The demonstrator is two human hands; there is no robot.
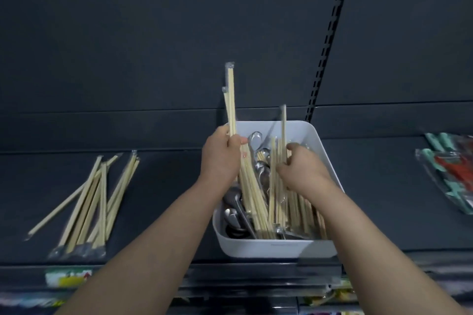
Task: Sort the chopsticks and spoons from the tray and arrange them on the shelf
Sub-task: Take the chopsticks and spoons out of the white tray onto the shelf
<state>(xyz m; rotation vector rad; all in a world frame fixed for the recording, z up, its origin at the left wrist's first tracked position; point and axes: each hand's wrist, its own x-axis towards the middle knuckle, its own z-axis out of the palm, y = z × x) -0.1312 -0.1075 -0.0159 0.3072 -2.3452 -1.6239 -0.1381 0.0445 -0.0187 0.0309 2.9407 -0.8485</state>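
- the chopsticks point(258, 202) (pale wood, many in clear sleeves) stand and lean in a jumble in the white tray point(271, 248), mixed with metal spoons point(256, 137) that lie mostly along its left side and middle.
- the tray sits on the dark shelf point(166, 186), its near wall at the shelf's front edge.
- the left hand point(221, 158) grasps a raised bundle point(231, 100) of sleeved chopsticks at the tray's far-left corner; the bundle points up, well above the rim.
- the right hand point(304, 169) is over the tray's right half, fingers curled round a single pair point(283, 130) that stands almost upright (somewhat blurred).
- a sorted pile point(94, 197) of sleeved chopsticks lies fanned on the shelf well to the left of the tray.
- clear packets point(450, 171) with teal and red items lie at the far right of the shelf.
- a slotted upright point(330, 33) runs up the dark back panel behind the tray.
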